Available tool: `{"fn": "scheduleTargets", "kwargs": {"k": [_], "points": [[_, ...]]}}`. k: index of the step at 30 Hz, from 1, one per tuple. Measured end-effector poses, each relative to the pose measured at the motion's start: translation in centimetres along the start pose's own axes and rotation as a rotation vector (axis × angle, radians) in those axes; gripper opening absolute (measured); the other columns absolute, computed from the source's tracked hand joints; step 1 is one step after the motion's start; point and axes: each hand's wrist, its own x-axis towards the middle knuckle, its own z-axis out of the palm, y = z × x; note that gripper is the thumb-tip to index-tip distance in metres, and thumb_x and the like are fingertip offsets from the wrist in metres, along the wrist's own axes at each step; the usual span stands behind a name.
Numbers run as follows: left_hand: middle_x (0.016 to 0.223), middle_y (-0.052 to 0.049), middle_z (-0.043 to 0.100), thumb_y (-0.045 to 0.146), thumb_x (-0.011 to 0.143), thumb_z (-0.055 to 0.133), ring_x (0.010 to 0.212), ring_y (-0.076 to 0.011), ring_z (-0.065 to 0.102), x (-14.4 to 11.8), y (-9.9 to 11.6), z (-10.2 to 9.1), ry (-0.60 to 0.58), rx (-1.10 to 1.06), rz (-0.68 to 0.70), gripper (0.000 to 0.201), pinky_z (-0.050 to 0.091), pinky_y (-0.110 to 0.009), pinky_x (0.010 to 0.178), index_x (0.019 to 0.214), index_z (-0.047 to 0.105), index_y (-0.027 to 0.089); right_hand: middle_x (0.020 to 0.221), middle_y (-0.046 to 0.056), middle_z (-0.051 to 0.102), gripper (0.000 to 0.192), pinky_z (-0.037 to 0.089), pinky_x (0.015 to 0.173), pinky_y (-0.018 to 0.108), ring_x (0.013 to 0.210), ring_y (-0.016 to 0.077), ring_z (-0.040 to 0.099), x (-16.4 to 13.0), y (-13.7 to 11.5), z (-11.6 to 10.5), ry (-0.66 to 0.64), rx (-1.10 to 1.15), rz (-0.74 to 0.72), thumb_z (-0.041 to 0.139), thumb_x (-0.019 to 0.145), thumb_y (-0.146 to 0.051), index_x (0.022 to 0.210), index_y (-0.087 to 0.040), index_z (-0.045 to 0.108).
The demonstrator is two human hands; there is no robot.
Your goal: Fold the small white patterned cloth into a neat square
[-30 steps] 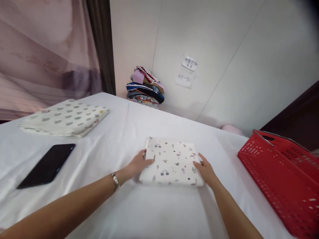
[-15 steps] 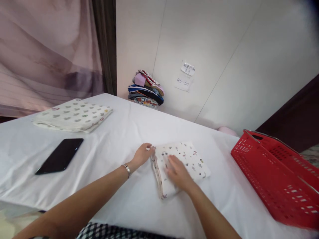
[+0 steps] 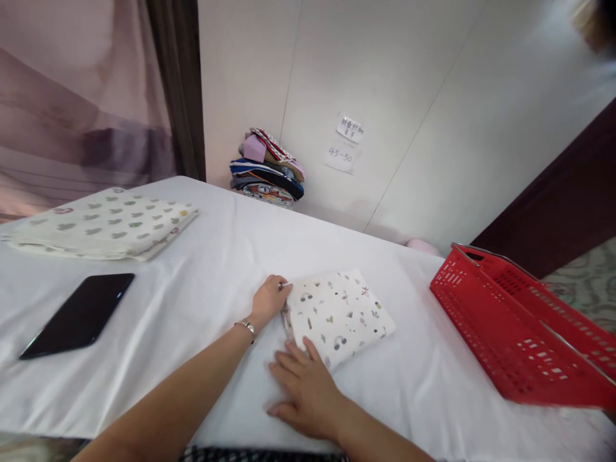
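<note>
A folded white cloth with small printed plants and rainbows lies on the white-covered table. My left hand, with a bracelet at the wrist, has its curled fingers at the cloth's far left corner, gripping the edge there. At the near left corner is my right hand, its fingers spread and palm down. The fingertips of that hand touch or overlap the cloth's near edge, and nothing is held in it.
Another folded cloth with grey-green prints lies back left, with a black phone-like slab before it. On the right stands a red perforated basket. A stack of folded textiles sits beyond the table's far edge, by the wall.
My right hand has slid off the cloth's top toward its near left corner, fingers now spread. My left hand stays at the far left corner. The whole view has shifted slightly.
</note>
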Motion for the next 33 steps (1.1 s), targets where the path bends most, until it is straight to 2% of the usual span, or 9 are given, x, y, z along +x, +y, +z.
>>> {"fn": "scheduleTargets", "kwargs": {"k": [2, 4, 8, 11, 14, 18, 22, 26, 33], "points": [[0.097, -0.001, 0.062, 0.037, 0.083, 0.049, 0.081, -0.0158, 0.059, 0.0, -0.3, 0.2, 0.004, -0.018, 0.001, 0.018, 0.043, -0.028, 0.073, 0.086, 0.06, 0.023, 0.138, 0.005, 0.047, 0.052, 0.015, 0.113, 0.047, 0.135, 0.0218, 0.031, 0.3, 0.3, -0.9, 0.036, 0.058, -0.032, 0.048, 0.088, -0.045, 0.137, -0.029, 0.04], [0.096, -0.001, 0.062, 0.038, 0.083, 0.048, 0.079, -0.0152, 0.059, 0.0, -0.6, 0.3, 0.006, -0.04, 0.014, 0.019, 0.043, -0.027, 0.072, 0.085, 0.06, 0.023, 0.135, 0.005, 0.05, 0.044, 0.025, 0.11, 0.043, 0.131, 0.0204, 0.036, 0.9, 1.9, -2.1, 0.169, 0.082, -0.007, 0.047, 0.089, -0.039, 0.131, -0.027, 0.048], [0.102, 0.0, 0.059, 0.041, 0.083, 0.048, 0.078, -0.0141, 0.059, -0.2, -0.7, 0.2, 0.028, -0.086, 0.063, 0.023, 0.044, -0.027, 0.074, 0.093, 0.06, 0.024, 0.127, 0.007, 0.057, 0.037, 0.033, 0.106, 0.042, 0.122, 0.0213, 0.047, 2.9, 8.2, -4.9, 0.501, 0.063, 0.213, 0.044, 0.087, -0.028, 0.12, -0.023, 0.059], [0.104, 0.0, 0.058, 0.045, 0.082, 0.05, 0.077, -0.0138, 0.058, -0.5, -0.6, 0.1, 0.007, -0.089, 0.104, 0.027, 0.044, -0.027, 0.074, 0.097, 0.058, 0.024, 0.125, 0.007, 0.058, 0.037, 0.032, 0.106, 0.041, 0.119, 0.0207, 0.048, 4.4, 12.9, -6.7, 0.562, 0.003, 0.393, 0.04, 0.087, -0.023, 0.117, -0.021, 0.061], [0.101, 0.001, 0.057, 0.042, 0.081, 0.051, 0.076, -0.0133, 0.056, -0.5, -0.6, 0.0, -0.024, -0.094, 0.13, 0.023, 0.044, -0.028, 0.075, 0.093, 0.058, 0.024, 0.12, 0.006, 0.06, 0.039, 0.031, 0.105, 0.04, 0.116, 0.0203, 0.049, 5.7, 15.8, -8.2, 0.497, -0.108, 0.455, 0.038, 0.084, -0.014, 0.114, -0.022, 0.061], [0.092, 0.001, 0.056, 0.037, 0.081, 0.049, 0.073, -0.0132, 0.055, -0.4, -0.8, 0.1, -0.038, -0.134, 0.143, 0.016, 0.044, -0.028, 0.073, 0.084, 0.055, 0.023, 0.114, 0.007, 0.062, 0.038, 0.033, 0.099, 0.036, 0.113, 0.0199, 0.049, 6.7, 17.8, -9.4, 0.364, -0.253, 0.459, 0.039, 0.082, -0.007, 0.112, -0.019, 0.06], [0.087, 0.002, 0.054, 0.036, 0.081, 0.049, 0.069, -0.0127, 0.052, -0.3, -1.0, 0.2, -0.04, -0.156, 0.141, 0.014, 0.044, -0.028, 0.07, 0.078, 0.051, 0.023, 0.116, 0.007, 0.06, 0.034, 0.028, 0.1, 0.038, 0.118, 0.0216, 0.044, 6.8, 19.0, -10.1, 0.28, -0.35, 0.453, 0.042, 0.083, -0.009, 0.11, -0.021, 0.06], [0.085, 0.002, 0.054, 0.035, 0.081, 0.047, 0.069, -0.013, 0.052, -0.1, -1.0, 0.2, -0.042, -0.159, 0.125, 0.013, 0.043, -0.027, 0.07, 0.078, 0.048, 0.023, 0.102, 0.006, 0.063, 0.022, 0.028, 0.096, 0.035, 0.104, 0.0211, 0.05, 6.7, 19.8, -11.2, 0.218, -0.389, 0.424, 0.049, 0.083, -0.015, 0.096, -0.02, 0.066], [0.082, 0.002, 0.055, 0.031, 0.079, 0.046, 0.066, -0.0129, 0.051, 0.1, -0.8, 0.2, -0.019, -0.201, 0.08, 0.009, 0.042, -0.027, 0.066, 0.076, 0.048, 0.023, 0.097, 0.005, 0.064, 0.02, 0.033, 0.091, 0.03, 0.096, 0.0182, 0.053, 6.5, 20.9, -12.5, 0.192, -0.288, 0.464, 0.049, 0.085, -0.024, 0.09, -0.02, 0.068]]}}
